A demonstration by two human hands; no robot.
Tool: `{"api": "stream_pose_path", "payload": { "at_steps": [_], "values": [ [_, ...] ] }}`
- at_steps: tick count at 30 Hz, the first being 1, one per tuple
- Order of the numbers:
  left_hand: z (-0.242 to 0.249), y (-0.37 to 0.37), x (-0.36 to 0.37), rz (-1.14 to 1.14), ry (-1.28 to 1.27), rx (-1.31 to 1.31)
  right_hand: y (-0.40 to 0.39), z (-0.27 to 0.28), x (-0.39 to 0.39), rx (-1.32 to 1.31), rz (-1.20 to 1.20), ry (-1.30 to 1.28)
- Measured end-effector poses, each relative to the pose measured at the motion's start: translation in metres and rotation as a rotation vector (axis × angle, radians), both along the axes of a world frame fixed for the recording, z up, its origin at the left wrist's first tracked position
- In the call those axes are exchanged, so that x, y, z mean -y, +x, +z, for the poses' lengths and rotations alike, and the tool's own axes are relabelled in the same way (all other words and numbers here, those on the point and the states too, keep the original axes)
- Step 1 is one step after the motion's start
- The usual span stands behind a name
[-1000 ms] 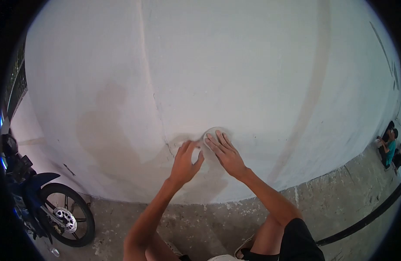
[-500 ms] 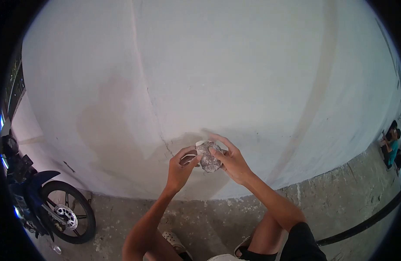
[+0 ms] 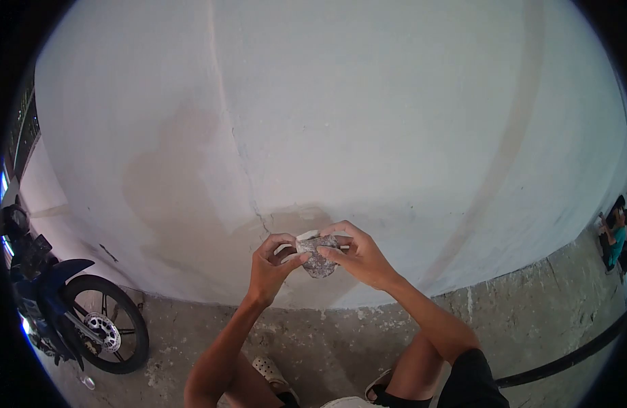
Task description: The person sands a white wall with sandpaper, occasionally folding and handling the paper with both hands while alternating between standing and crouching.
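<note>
A mottled grey-brown, stone-like piece (image 3: 319, 264) with a rough, irregular outline is held up in front of the wall. A smaller white part (image 3: 307, 237) shows at its upper left edge. My left hand (image 3: 273, 264) grips the piece's left side, thumb on the near face and fingers curled behind. From the right, my right hand (image 3: 360, 254) clasps it with the thumb pressed on the face and the index finger reaching over the top. The far side of the piece is hidden.
A pale wall (image 3: 368, 122) with a crack fills the view ahead. The front wheel of a motorbike (image 3: 106, 324) stands at the left on the concrete floor (image 3: 191, 326). At the far right a person (image 3: 617, 234) is near the wall, and a black curved bar (image 3: 565, 357) crosses the lower right.
Both hands and the piece have shifted slightly left in view. The piece is turned a little, and the right index finger has come down closer to its top.
</note>
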State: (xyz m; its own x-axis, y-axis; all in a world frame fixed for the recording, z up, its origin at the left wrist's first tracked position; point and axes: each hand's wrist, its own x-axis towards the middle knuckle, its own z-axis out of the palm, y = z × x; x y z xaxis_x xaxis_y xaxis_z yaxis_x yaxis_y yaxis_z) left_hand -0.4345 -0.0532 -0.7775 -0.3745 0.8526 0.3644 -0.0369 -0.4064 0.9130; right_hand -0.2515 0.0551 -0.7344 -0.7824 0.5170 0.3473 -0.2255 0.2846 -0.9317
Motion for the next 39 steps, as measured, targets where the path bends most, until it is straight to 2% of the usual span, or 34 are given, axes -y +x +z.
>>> {"api": "stream_pose_path", "payload": {
  "at_steps": [5,8,10,13,16,18,22,26,28,30,31,32,34,36,37,39],
  "values": [
    [0.008,0.002,0.002,0.032,-0.035,-0.010,0.002,-0.005,-0.006,-0.001,0.009,-0.007],
    [0.009,0.000,-0.002,-0.024,-0.056,-0.026,0.003,0.002,-0.004,0.042,0.019,-0.003],
    [0.008,-0.001,-0.004,-0.113,-0.123,0.048,0.003,0.004,-0.002,0.063,0.009,0.006],
    [0.018,0.006,0.000,-0.131,-0.214,0.185,0.003,0.003,-0.004,0.077,-0.016,0.074],
    [0.012,0.007,-0.003,-0.054,-0.101,0.141,0.007,0.003,-0.008,0.156,-0.042,0.159],
    [0.012,0.007,-0.006,-0.020,-0.073,0.131,0.006,0.000,-0.015,0.107,-0.011,-0.071],
    [0.011,0.006,-0.011,0.001,-0.023,0.159,0.006,0.001,-0.018,0.081,0.043,-0.191],
    [0.015,0.010,-0.012,0.023,0.008,0.189,-0.001,-0.009,-0.015,0.071,-0.110,-0.178],
    [0.018,0.013,-0.011,0.154,0.040,-0.014,-0.003,-0.012,-0.010,0.070,-0.168,-0.149],
    [0.020,0.014,-0.009,0.186,0.019,-0.066,-0.006,-0.017,-0.006,0.039,-0.305,0.064],
    [0.020,0.014,-0.009,0.217,-0.005,-0.119,-0.007,-0.019,-0.004,0.038,-0.303,0.066],
    [0.019,0.013,-0.009,0.218,-0.002,-0.121,-0.008,-0.021,-0.002,0.010,-0.318,0.038],
    [0.018,0.011,-0.011,0.149,0.015,0.037,-0.011,-0.015,0.003,-0.022,-0.331,0.015],
    [0.015,0.008,-0.010,0.080,0.027,0.103,-0.014,-0.004,0.009,-0.137,-0.129,-0.621],
    [0.014,0.007,-0.010,0.009,0.031,0.169,-0.016,-0.006,0.008,-0.135,-0.131,-0.615],
    [0.013,0.007,-0.010,0.001,0.020,0.140,-0.021,-0.014,0.007,-0.083,0.132,-0.712]
  ]
}}
